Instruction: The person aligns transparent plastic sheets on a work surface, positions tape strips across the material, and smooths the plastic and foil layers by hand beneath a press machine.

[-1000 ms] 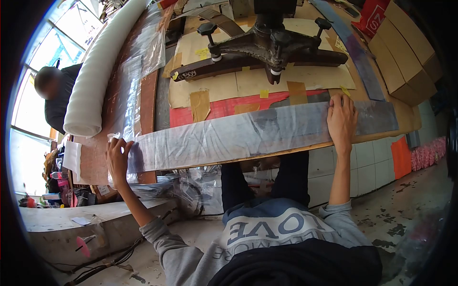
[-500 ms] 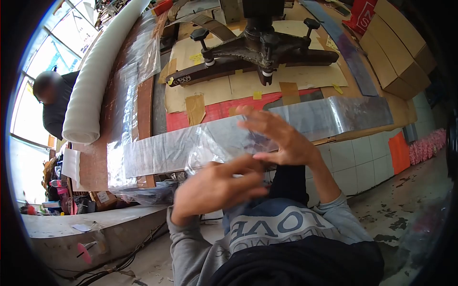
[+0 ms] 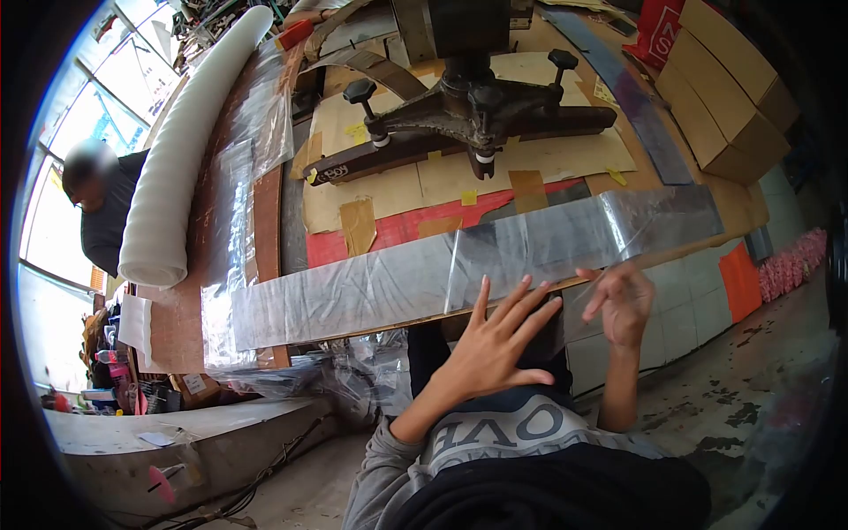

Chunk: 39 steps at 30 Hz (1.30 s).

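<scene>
Fingers [image 3: 505, 320] of the left hand [image 3: 481, 358] are spreading apart; those of the right hand [image 3: 625, 309] are curling, on what I cannot tell; both are no longer pressing the strip [image 3: 371, 299], which is lying along the table [image 3: 746, 208] edge.

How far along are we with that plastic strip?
Apparently done: the translucent strip lies spread lengthwise. In hand: the left hand hovers open by its near edge; whether the right hand pinches clear film, I can't tell. Remaining, perhaps: smoothing the strip's visible creases.
</scene>
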Tool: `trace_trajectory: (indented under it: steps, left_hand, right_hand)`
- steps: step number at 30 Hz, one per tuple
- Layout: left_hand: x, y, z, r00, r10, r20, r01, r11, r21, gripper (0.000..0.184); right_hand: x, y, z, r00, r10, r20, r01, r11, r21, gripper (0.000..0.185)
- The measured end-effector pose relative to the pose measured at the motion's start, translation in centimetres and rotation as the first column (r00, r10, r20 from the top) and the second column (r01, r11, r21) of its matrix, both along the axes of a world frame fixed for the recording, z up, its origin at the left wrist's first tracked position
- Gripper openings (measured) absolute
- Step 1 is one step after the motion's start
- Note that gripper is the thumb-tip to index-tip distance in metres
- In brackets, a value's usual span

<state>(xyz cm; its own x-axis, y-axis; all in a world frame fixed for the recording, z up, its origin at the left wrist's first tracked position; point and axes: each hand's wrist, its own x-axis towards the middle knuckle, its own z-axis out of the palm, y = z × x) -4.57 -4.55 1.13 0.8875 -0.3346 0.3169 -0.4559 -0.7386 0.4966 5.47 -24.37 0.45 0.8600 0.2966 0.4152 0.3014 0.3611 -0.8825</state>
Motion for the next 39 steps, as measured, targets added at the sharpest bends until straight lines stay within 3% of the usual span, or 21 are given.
trace_trajectory:
  steps: [2,3,4,7,8,9,12,14,16,17,18,21,22,25,28,29,30,33,34,39]
  left_hand:
    - [0.5,-1.3,-1.0,0.987,0.082,0.137,-0.096,0.991,0.095,0.067]
    - [0.8,-1.8,-1.4,0.971,0.117,0.208,-0.147,0.980,0.136,0.062]
    - [1.1,-2.1,-0.8,0.949,0.215,0.229,-0.215,0.976,-0.024,0.052]
    - [3.1,-1.7,-1.9,0.951,0.226,0.213,-0.180,0.960,-0.215,0.040]
    - [3.6,-2.1,-1.3,0.943,0.171,0.286,-0.103,0.966,-0.237,0.033]
    - [3.5,-2.8,-1.1,0.974,0.062,0.219,0.002,0.959,-0.282,0.032]
    - [2.3,-5.2,-1.6,0.947,-0.321,0.034,0.300,0.838,-0.456,0.028]
    - [1.5,-5.9,-0.5,0.821,-0.567,-0.072,0.383,0.640,-0.666,0.030]
    - [0.8,-5.9,-1.4,0.762,-0.628,-0.157,0.359,0.612,-0.705,0.037]
    - [0.7,-5.7,-1.0,0.729,-0.656,-0.198,0.344,0.600,-0.723,0.041]
    - [0.5,-4.6,-0.5,0.660,-0.650,-0.377,0.286,0.681,-0.674,0.051]
    - [-1.1,-3.0,-0.9,0.786,-0.496,-0.370,0.092,0.684,-0.723,0.059]
    - [-1.3,-2.0,-1.0,0.712,-0.487,-0.505,0.066,0.764,-0.642,0.067]
    - [-2.3,-2.5,-1.2,0.779,-0.327,-0.535,-0.262,0.604,-0.752,0.075]
    - [-1.4,-2.9,-0.1,0.906,-0.117,-0.408,-0.274,0.574,-0.772,0.077]
    - [-1.1,-3.0,0.2,0.931,-0.025,-0.363,-0.285,0.570,-0.771,0.077]
    - [-0.8,-2.6,0.0,0.904,-0.072,-0.421,-0.318,0.543,-0.777,0.067]
    - [-0.7,-2.0,-1.5,0.961,-0.028,-0.274,-0.247,0.350,-0.903,0.061]
    - [-0.4,-1.3,-1.6,0.974,-0.037,-0.222,-0.195,0.357,-0.914,0.061]
    - [0.3,0.2,0.4,0.937,0.002,-0.350,-0.318,0.419,-0.850,0.063]
  right_hand:
    - [-0.9,-0.9,2.1,0.961,-0.251,-0.116,0.251,0.968,-0.016,0.022]
    - [-1.0,-1.4,3.0,0.941,-0.327,-0.090,0.332,0.941,0.060,0.019]
    - [-0.9,-2.1,3.9,0.913,-0.401,-0.069,0.407,0.903,0.138,0.016]
    - [-0.4,-3.7,6.2,0.787,-0.613,-0.068,0.614,0.767,0.187,0.019]
    - [0.1,-4.0,7.1,0.753,-0.654,-0.070,0.655,0.735,0.175,0.019]
    - [0.7,-4.1,8.0,0.717,-0.693,-0.071,0.694,0.702,0.161,0.018]
    - [3.1,-2.4,10.2,0.643,-0.764,-0.055,0.753,0.643,-0.142,0.023]
    - [5.2,-1.4,9.3,0.804,-0.595,-0.010,0.508,0.695,-0.509,0.027]
    - [7.7,-0.5,6.7,0.945,-0.292,-0.145,0.065,0.604,-0.794,0.028]
    - [7.9,0.4,5.3,0.949,-0.251,-0.191,-0.020,0.558,-0.830,0.028]
    - [8.0,1.4,4.4,0.948,-0.210,-0.238,-0.103,0.504,-0.857,0.029]
    - [7.3,2.7,3.1,0.924,-0.210,-0.320,-0.195,0.460,-0.866,0.031]
    - [6.9,3.3,3.0,0.933,-0.253,-0.257,-0.137,0.411,-0.901,0.030]
    - [5.4,4.0,4.1,0.957,-0.226,-0.183,-0.073,0.422,-0.904,0.031]
    - [3.4,4.5,3.9,0.944,-0.331,-0.013,0.168,0.510,-0.844,0.027]
    - [3.1,4.8,4.8,0.955,-0.293,-0.044,0.106,0.476,-0.873,0.027]
    - [2.8,4.9,6.2,0.964,-0.256,-0.077,0.044,0.437,-0.898,0.027]
    - [2.3,4.6,7.1,0.973,-0.207,-0.100,-0.009,0.402,-0.916,0.025]
    - [2.1,4.6,7.4,0.976,-0.188,-0.105,-0.022,0.401,-0.916,0.025]
    - [2.0,4.5,7.2,0.968,-0.025,-0.249,-0.211,0.456,-0.864,0.027]
